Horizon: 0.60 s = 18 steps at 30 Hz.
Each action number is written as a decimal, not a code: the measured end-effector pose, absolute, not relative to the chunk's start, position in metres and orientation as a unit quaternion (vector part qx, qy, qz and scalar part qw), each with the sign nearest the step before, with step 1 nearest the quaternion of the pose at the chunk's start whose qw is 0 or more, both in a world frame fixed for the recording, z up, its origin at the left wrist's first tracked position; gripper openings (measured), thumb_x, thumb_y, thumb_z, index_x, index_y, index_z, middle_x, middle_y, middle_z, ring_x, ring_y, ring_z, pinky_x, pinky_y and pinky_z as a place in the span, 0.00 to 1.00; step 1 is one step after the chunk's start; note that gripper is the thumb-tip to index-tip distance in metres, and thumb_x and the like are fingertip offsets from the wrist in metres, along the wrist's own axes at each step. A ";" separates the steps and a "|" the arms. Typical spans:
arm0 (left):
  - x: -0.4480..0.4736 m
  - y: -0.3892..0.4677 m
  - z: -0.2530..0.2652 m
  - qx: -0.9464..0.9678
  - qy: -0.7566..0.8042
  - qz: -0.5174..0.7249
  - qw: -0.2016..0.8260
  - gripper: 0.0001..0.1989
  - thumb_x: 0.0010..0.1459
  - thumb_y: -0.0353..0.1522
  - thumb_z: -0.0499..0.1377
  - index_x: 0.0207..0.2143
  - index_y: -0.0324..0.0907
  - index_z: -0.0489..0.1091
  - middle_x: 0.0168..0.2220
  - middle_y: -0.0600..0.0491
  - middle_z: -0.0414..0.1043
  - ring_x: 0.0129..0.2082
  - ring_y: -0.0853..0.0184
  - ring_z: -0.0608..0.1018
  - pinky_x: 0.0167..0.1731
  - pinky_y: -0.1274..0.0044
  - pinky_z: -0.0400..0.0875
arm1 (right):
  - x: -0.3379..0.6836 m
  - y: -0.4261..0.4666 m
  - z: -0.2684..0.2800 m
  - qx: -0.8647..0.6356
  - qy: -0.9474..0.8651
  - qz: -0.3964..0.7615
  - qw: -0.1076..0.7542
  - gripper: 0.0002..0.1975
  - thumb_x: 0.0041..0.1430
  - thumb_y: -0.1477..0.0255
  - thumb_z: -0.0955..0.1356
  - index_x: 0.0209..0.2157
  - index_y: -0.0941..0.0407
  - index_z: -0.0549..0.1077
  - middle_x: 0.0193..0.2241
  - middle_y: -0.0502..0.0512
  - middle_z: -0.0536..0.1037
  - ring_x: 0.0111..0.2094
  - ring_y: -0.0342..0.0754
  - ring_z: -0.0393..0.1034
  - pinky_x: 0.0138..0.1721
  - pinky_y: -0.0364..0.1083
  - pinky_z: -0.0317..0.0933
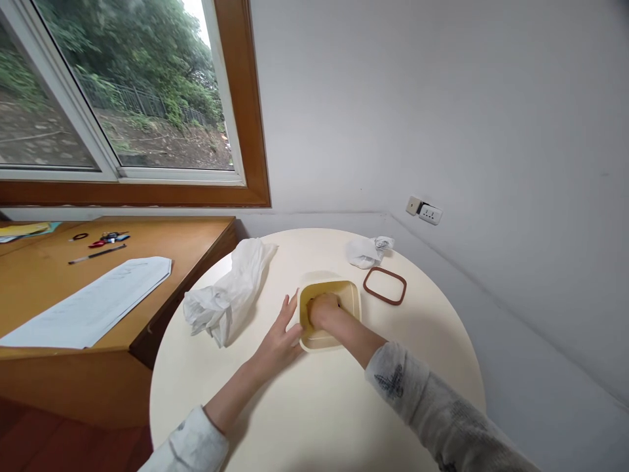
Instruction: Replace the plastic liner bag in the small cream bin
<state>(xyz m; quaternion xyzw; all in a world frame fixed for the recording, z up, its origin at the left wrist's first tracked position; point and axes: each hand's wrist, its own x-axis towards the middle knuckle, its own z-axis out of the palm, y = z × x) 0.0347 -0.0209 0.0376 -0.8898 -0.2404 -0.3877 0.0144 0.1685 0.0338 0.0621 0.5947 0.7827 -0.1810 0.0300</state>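
Observation:
A small pale-yellow bin with rounded corners (350, 298) stands on the round table in front of me, its opening facing up. My left hand (279, 341) rests against the bin's left outer side, fingers stretched out and thumb near the front corner. Down inside the bin is my right hand (324, 311), its fingers bent inward near the left inner wall. An orange-brown patch shows beside those fingertips; what it is, I cannot make out. Just right of the bin lies a brown rounded-square ring frame (385, 286).
A crumpled white plastic bag (236, 288) lies left on the round table (314, 419); a smaller knotted one (368, 252) is at the back right. Beside the table, a wooden desk (196, 239) carries paper sheets (93, 305), a pen (97, 254) and keys (111, 238).

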 end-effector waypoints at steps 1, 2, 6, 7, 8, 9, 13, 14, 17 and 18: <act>0.034 -0.020 0.036 -0.887 -0.246 -0.389 0.015 0.09 0.52 0.24 0.57 0.32 0.42 0.58 0.65 0.46 0.26 0.62 0.53 0.46 0.57 0.56 0.52 | 0.170 0.029 0.066 0.596 0.782 -0.179 0.032 0.12 0.42 0.82 0.68 0.33 0.61 0.74 0.36 0.66 0.76 0.43 0.61 0.68 0.40 0.58 0.61; 0.033 -0.019 0.034 -0.884 -0.252 -0.393 0.016 0.09 0.52 0.24 0.57 0.32 0.42 0.58 0.65 0.47 0.27 0.62 0.54 0.46 0.58 0.57 0.52 | 0.171 0.025 0.071 0.593 0.785 -0.177 0.034 0.11 0.44 0.81 0.67 0.34 0.61 0.74 0.36 0.65 0.76 0.42 0.59 0.69 0.39 0.54 0.61; 0.031 -0.016 0.032 -0.879 -0.273 -0.389 0.023 0.09 0.51 0.25 0.58 0.32 0.43 0.58 0.65 0.49 0.30 0.62 0.55 0.46 0.59 0.58 0.49 | 0.176 0.004 0.092 0.556 0.808 -0.188 0.036 0.08 0.51 0.75 0.64 0.34 0.59 0.72 0.33 0.61 0.76 0.34 0.52 0.71 0.31 0.44 0.61; 0.030 -0.015 0.032 -0.878 -0.279 -0.388 0.023 0.09 0.51 0.26 0.58 0.32 0.42 0.58 0.65 0.48 0.30 0.62 0.54 0.46 0.59 0.57 0.49 | 0.178 -0.001 0.097 0.551 0.811 -0.192 0.037 0.08 0.52 0.73 0.64 0.33 0.60 0.72 0.32 0.61 0.76 0.32 0.51 0.71 0.28 0.43 0.60; 0.030 -0.014 0.033 -0.876 -0.285 -0.388 0.023 0.09 0.52 0.26 0.58 0.31 0.42 0.58 0.65 0.46 0.31 0.62 0.54 0.46 0.58 0.57 0.48 | 0.180 -0.007 0.102 0.547 0.813 -0.196 0.036 0.09 0.53 0.71 0.63 0.33 0.60 0.72 0.30 0.60 0.76 0.31 0.50 0.70 0.26 0.43 0.58; 0.031 -0.014 0.034 -0.874 -0.290 -0.388 0.023 0.09 0.52 0.26 0.58 0.31 0.42 0.58 0.65 0.45 0.31 0.62 0.54 0.47 0.58 0.56 0.48 | 0.183 -0.013 0.107 0.542 0.816 -0.199 0.034 0.10 0.54 0.70 0.62 0.34 0.59 0.71 0.30 0.59 0.76 0.29 0.49 0.70 0.24 0.42 0.57; 0.031 -0.013 0.038 -0.874 -0.298 -0.384 0.021 0.08 0.52 0.25 0.57 0.31 0.40 0.58 0.64 0.41 0.34 0.62 0.55 0.50 0.58 0.56 0.48 | 0.197 -0.045 0.122 0.522 0.830 -0.198 0.014 0.12 0.56 0.76 0.57 0.36 0.58 0.69 0.30 0.56 0.75 0.28 0.46 0.68 0.22 0.41 0.52; 0.031 -0.013 0.040 -0.875 -0.298 -0.380 0.021 0.08 0.52 0.25 0.57 0.31 0.40 0.59 0.64 0.41 0.35 0.62 0.55 0.51 0.58 0.56 0.47 | 0.201 -0.054 0.125 0.516 0.835 -0.192 -0.001 0.12 0.56 0.77 0.57 0.37 0.58 0.68 0.31 0.56 0.75 0.28 0.46 0.68 0.22 0.41 0.52; 0.034 -0.014 0.043 -0.882 -0.295 -0.367 0.025 0.07 0.52 0.24 0.57 0.30 0.39 0.60 0.64 0.40 0.35 0.62 0.55 0.51 0.58 0.56 0.47 | 0.206 -0.072 0.128 0.515 0.839 -0.174 -0.019 0.12 0.55 0.79 0.57 0.39 0.60 0.66 0.31 0.58 0.75 0.29 0.47 0.69 0.26 0.42 0.54; 0.035 -0.015 0.045 -0.885 -0.290 -0.363 0.027 0.06 0.52 0.23 0.56 0.30 0.39 0.60 0.64 0.40 0.35 0.62 0.55 0.50 0.58 0.55 0.47 | 0.207 -0.073 0.127 0.522 0.836 -0.166 -0.012 0.12 0.55 0.79 0.57 0.39 0.60 0.66 0.31 0.59 0.75 0.30 0.48 0.69 0.26 0.43 0.55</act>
